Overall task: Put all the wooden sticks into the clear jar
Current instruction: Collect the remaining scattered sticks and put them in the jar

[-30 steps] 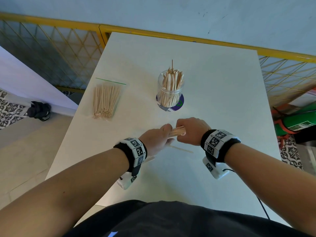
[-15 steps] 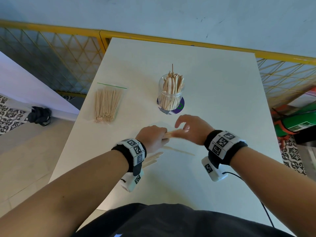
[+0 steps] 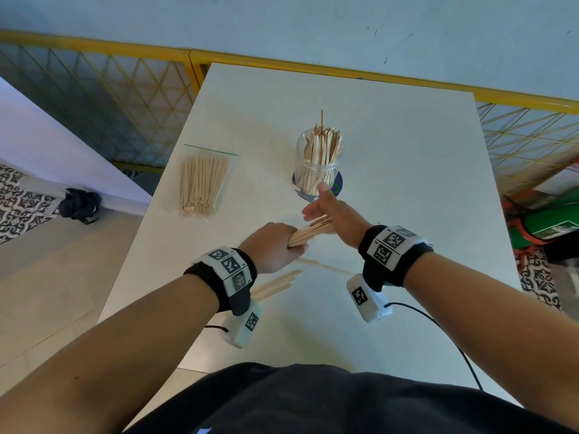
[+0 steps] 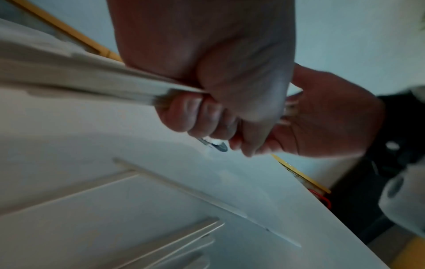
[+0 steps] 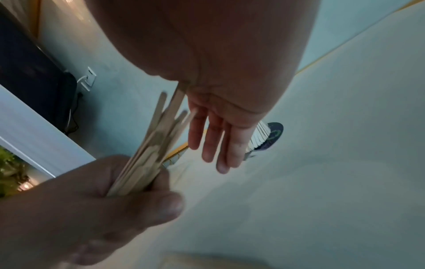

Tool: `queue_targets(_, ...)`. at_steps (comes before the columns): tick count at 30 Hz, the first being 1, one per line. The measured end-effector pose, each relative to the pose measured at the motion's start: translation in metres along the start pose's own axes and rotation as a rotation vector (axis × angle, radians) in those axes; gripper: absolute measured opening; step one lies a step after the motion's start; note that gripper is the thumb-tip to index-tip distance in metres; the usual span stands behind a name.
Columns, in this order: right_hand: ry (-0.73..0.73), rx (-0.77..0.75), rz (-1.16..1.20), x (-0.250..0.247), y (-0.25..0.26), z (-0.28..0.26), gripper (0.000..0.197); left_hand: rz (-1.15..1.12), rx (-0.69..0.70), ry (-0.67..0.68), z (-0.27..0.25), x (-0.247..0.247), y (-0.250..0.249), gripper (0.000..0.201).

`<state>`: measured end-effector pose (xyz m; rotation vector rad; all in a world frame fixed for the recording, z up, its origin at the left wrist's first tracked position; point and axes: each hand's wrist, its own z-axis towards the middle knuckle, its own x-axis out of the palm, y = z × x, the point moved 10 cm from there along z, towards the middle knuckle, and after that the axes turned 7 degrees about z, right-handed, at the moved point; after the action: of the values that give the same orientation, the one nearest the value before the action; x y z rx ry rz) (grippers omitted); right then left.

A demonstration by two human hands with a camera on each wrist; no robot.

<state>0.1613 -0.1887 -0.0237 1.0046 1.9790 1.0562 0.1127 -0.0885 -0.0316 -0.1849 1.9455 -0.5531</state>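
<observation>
A clear jar (image 3: 318, 164) packed with upright wooden sticks stands mid-table on a dark coaster. My left hand (image 3: 272, 247) grips a bundle of wooden sticks (image 3: 310, 231) in its fist, just above the table in front of the jar. My right hand (image 3: 329, 211) is open, fingers straight and thumb up, its palm against the bundle's far ends. The right wrist view shows the bundle (image 5: 151, 151) fanning out of the left fist toward the right palm. Loose sticks (image 3: 275, 285) lie under my left wrist, and a single stick (image 3: 326, 267) lies between the wrists.
A clear zip bag of sticks (image 3: 202, 183) lies at the table's left side. The white table (image 3: 407, 183) ends at a yellow-framed mesh fence (image 3: 94, 89) behind and to the left. A cable (image 3: 438, 324) trails from my right wrist camera.
My right hand let go of the bundle, opened flat and turned its palm to the stick ends. Both hands rose a little toward the jar.
</observation>
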Motion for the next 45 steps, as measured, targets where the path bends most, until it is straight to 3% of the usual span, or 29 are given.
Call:
queue_targets(3, -0.027, 0.036, -0.107, -0.004, -0.029, -0.004, 0.072, 0.024, -0.053, 0.058, -0.021, 0.012, 0.029, 0.03)
queue_targets(6, 0.097, 0.023, -0.616, 0.012, -0.06, -0.013, 0.04, 0.086, -0.096, 0.076, -0.048, 0.026, 0.049, 0.033)
queue_targets(7, 0.116, 0.006, -0.686, 0.015, -0.066, -0.017, 0.036, 0.127, -0.089, 0.086, -0.053, 0.03, 0.048, 0.037)
queue_targets(11, 0.059, -0.042, -0.758, 0.019, -0.073, -0.02, 0.044, 0.216, -0.093, 0.115, -0.067, 0.045, 0.049, 0.038)
queue_targets(14, 0.101, -0.038, -0.816, 0.031, -0.071, -0.022, 0.027, 0.222, -0.115, 0.095, -0.07, 0.047, 0.049, 0.025)
queue_targets(17, 0.126, -0.022, -0.92, 0.042, -0.067, -0.026, 0.028, 0.224, -0.153, 0.081, -0.065, 0.045, 0.047, 0.021)
queue_targets(21, 0.102, 0.034, -0.948, 0.047, -0.068, -0.03, 0.028, 0.209, -0.196, 0.157, -0.056, 0.05, 0.054, 0.019)
queue_targets(25, 0.091, 0.069, -0.935, 0.051, -0.074, -0.029, 0.02, 0.275, -0.149, 0.27, -0.052, 0.057, 0.053, 0.029)
queue_targets(29, 0.115, 0.103, -0.904, 0.048, -0.073, -0.033, 0.016, 0.338, -0.11, 0.291, -0.052, 0.061, 0.049, 0.031)
queue_targets(31, 0.113, 0.09, -0.895, 0.045, -0.07, -0.033, 0.033, 0.269, -0.112, 0.289, -0.053, 0.061, 0.051, 0.024)
queue_targets(35, 0.112, 0.126, -0.758, 0.033, -0.07, -0.034, 0.014, 0.08, -0.13, 0.257, -0.053, 0.053, 0.058, 0.02)
queue_targets(38, 0.158, 0.143, -0.732, 0.035, -0.072, -0.036, 0.046, -0.029, -0.155, 0.232, -0.05, 0.048, 0.063, 0.02)
queue_targets(40, 0.173, 0.155, -0.824, 0.036, -0.075, -0.037, 0.055, -0.076, -0.165, 0.211, -0.049, 0.047, 0.063, 0.027)
queue_targets(45, 0.103, 0.144, -0.644, 0.026, -0.062, -0.036, 0.015, -0.192, -0.168, 0.11, -0.047, 0.037, 0.058, 0.032)
